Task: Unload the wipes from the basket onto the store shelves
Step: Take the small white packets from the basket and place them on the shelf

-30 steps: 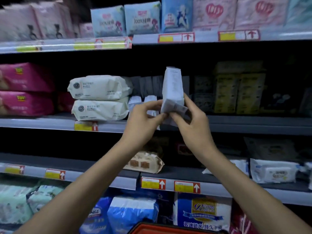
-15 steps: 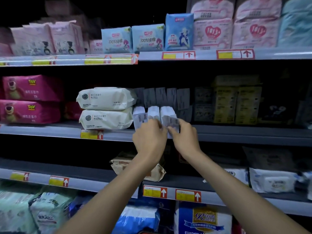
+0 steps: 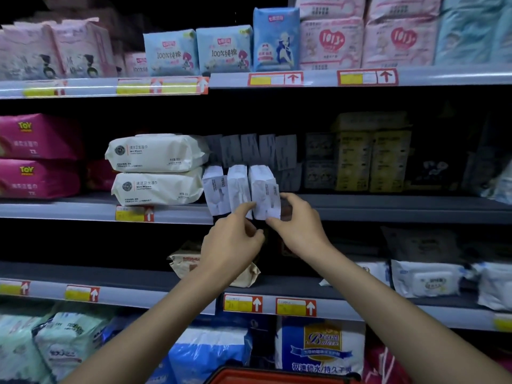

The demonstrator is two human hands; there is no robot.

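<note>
Head cam: the wipes pack (image 3: pixel 263 189), up in the air a second ago, now stands on the middle shelf (image 3: pixel 388 209), right of two matching packs (image 3: pixel 238 187). The right hand (image 3: pixel 296 225) pinches its lower corner. The left hand (image 3: pixel 232 239) has slid back, loosely curled, with the index finger touching the packs.

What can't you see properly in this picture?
Head view only:
basket: cut off by the bottom edge, contents unseen.
beige pack: partly hidden behind the left hand.
dark packs behind the white wipes: too dim to read.
price tags: print blurred.
</note>
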